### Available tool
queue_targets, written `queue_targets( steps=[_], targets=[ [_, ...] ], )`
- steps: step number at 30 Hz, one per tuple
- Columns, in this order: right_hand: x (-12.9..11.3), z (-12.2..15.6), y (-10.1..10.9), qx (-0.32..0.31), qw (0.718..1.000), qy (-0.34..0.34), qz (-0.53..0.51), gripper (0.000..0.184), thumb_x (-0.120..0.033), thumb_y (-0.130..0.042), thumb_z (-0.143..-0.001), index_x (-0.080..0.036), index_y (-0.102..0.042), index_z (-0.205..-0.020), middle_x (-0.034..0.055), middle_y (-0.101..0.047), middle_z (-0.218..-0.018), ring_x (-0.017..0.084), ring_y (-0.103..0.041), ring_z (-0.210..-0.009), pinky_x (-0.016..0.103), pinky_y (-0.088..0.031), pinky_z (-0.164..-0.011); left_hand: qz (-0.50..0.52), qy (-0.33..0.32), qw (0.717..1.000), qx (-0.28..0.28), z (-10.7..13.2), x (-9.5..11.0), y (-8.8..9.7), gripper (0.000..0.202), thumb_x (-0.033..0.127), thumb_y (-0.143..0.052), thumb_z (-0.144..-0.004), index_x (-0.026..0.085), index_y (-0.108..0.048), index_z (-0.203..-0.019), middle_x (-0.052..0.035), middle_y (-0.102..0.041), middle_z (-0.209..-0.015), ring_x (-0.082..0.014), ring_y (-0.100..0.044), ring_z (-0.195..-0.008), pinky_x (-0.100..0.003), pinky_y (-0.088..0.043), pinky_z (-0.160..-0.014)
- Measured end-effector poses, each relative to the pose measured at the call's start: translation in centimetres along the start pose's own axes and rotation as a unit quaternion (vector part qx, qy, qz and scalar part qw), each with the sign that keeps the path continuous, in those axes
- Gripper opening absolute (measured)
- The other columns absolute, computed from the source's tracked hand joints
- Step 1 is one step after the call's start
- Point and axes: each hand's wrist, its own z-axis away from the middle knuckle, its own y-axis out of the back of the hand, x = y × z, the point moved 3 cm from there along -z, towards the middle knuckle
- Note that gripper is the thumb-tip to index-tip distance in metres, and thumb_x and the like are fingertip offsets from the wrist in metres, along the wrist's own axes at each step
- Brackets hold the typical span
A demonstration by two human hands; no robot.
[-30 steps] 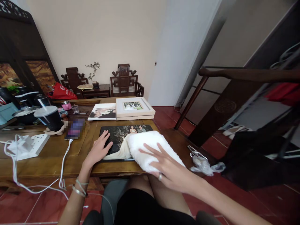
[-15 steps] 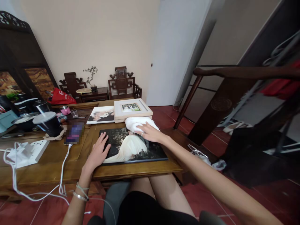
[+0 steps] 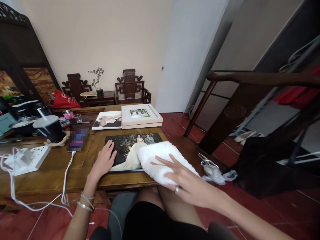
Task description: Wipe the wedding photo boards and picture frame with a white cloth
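Note:
A dark wedding photo panel [image 3: 130, 150] lies flat at the table's front edge, showing two figures and a long pale dress. My left hand [image 3: 105, 159] rests on its left edge, fingers stretched out and holding nothing. A fluffy white cloth [image 3: 156, 156] covers the panel's lower right part and hangs slightly past the table edge. My right hand [image 3: 185, 178], with a ring on one finger, holds the cloth from above, its fingers spread over it. The panel's lower right corner is hidden under the cloth.
Behind the panel are a boxed framed picture [image 3: 141, 116] and a smaller photo board [image 3: 107, 120]. To the left sit a lidded drink cup [image 3: 51, 128], a phone [image 3: 78, 140] on a white cable and a power strip [image 3: 35, 160]. A wooden chair [image 3: 225, 113] stands right.
My right hand has drawn the white cloth from the panel's upper right corner down toward the front edge. The two figures in the photo are now uncovered. My left hand stays in place.

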Motion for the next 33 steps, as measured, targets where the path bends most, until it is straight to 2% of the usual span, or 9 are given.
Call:
queue_targets(
  steps=[3,7,10,13,16,19,26,29,33],
  targets=[
    [1.8,-2.1,0.4,0.009,1.000,-0.016,-0.008,0.030,-0.030,-0.039,-0.094,-0.017,-0.065,-0.094,0.0160,-0.051,-0.138,0.030,-0.028,-0.139,0.058,-0.018,-0.112,-0.002,0.000,1.000,-0.008,0.0,0.1,0.1,0.051,0.036,-0.029,-0.095,0.013,-0.039,-0.140,-0.0137,-0.031,-0.153,-0.0225,-0.024,-0.143,-0.045,-0.025,-0.113],
    [6.1,-7.3,0.6,0.044,0.999,-0.019,0.004,0.035,-0.034,-0.035,-0.096,-0.018,-0.063,-0.110,0.0128,-0.057,-0.132,0.031,-0.036,-0.134,0.057,-0.019,-0.111,0.004,0.002,1.000,-0.016,0.0,-0.1,0.3,0.051,0.034,-0.028,-0.095,0.013,-0.039,-0.140,-0.0128,-0.031,-0.153,-0.0219,-0.025,-0.143,-0.046,-0.027,-0.113],
    [9.1,-11.0,0.7,0.056,0.997,-0.039,0.022,0.039,-0.037,-0.032,-0.098,-0.017,-0.060,-0.115,0.0135,-0.059,-0.128,0.033,-0.051,-0.121,0.056,-0.025,-0.106,0.008,-0.004,1.000,-0.013,-0.1,-0.2,0.2,0.050,0.033,-0.028,-0.095,0.014,-0.039,-0.140,-0.0123,-0.031,-0.152,-0.0216,-0.025,-0.142,-0.046,-0.026,-0.113],
    [10.5,-12.8,0.7,0.058,0.996,-0.057,0.029,0.042,-0.039,-0.030,-0.099,-0.015,-0.060,-0.115,0.0149,-0.062,-0.123,0.034,-0.054,-0.116,0.056,-0.029,-0.102,0.014,-0.010,1.000,-0.004,-0.1,-0.4,0.1,0.050,0.035,-0.028,-0.096,0.015,-0.040,-0.140,-0.0117,-0.032,-0.152,-0.0215,-0.026,-0.142,-0.047,-0.025,-0.114],
    [9.9,-11.8,0.3,0.053,0.997,-0.052,0.031,0.039,-0.037,-0.032,-0.098,-0.016,-0.060,-0.116,0.0160,-0.059,-0.127,0.034,-0.043,-0.129,0.058,-0.025,-0.104,0.016,-0.009,1.000,0.004,-0.2,-0.6,-0.1,0.051,0.035,-0.026,-0.096,0.014,-0.040,-0.139,-0.0126,-0.033,-0.152,-0.0216,-0.025,-0.142,-0.047,-0.024,-0.114],
    [7.4,-8.4,-0.1,0.049,0.998,-0.030,0.027,0.035,-0.032,-0.035,-0.097,-0.015,-0.061,-0.113,0.0175,-0.054,-0.133,0.032,-0.027,-0.139,0.061,-0.016,-0.109,0.013,-0.010,1.000,0.004,-0.2,-0.6,-0.2,0.052,0.035,-0.026,-0.096,0.011,-0.040,-0.140,-0.0138,-0.032,-0.152,-0.0220,-0.025,-0.143,-0.047,-0.025,-0.114],
    [0.5,-0.2,0.5,-0.011,1.000,-0.021,-0.012,0.026,-0.025,-0.039,-0.093,-0.018,-0.063,-0.086,0.0119,-0.041,-0.147,0.031,-0.021,-0.141,0.060,-0.014,-0.113,0.004,-0.006,1.000,-0.005,-0.1,-0.4,-0.2,0.052,0.033,-0.025,-0.095,0.010,-0.038,-0.140,-0.0141,-0.031,-0.153,-0.0213,-0.023,-0.143,-0.045,-0.025,-0.114],
    [-0.3,0.3,1.0,-0.040,0.999,-0.027,-0.025,0.026,-0.027,-0.039,-0.093,-0.019,-0.063,-0.086,0.0114,-0.044,-0.145,0.031,-0.023,-0.141,0.058,-0.017,-0.113,0.004,-0.004,1.000,-0.006,0.0,-0.3,-0.2,0.051,0.032,-0.026,-0.095,0.011,-0.038,-0.140,-0.0139,-0.030,-0.153,-0.0212,-0.024,-0.143,-0.045,-0.026,-0.114],
    [2.2,-3.0,1.0,-0.010,0.999,-0.026,-0.033,0.032,-0.034,-0.036,-0.095,-0.017,-0.064,-0.097,0.0136,-0.048,-0.141,0.030,-0.028,-0.139,0.055,-0.015,-0.114,0.005,-0.005,1.000,-0.009,-0.1,-0.3,0.0,0.051,0.032,-0.027,-0.095,0.013,-0.038,-0.140,-0.0129,-0.031,-0.153,-0.0213,-0.024,-0.143,-0.046,-0.026,-0.113]
  ],
)
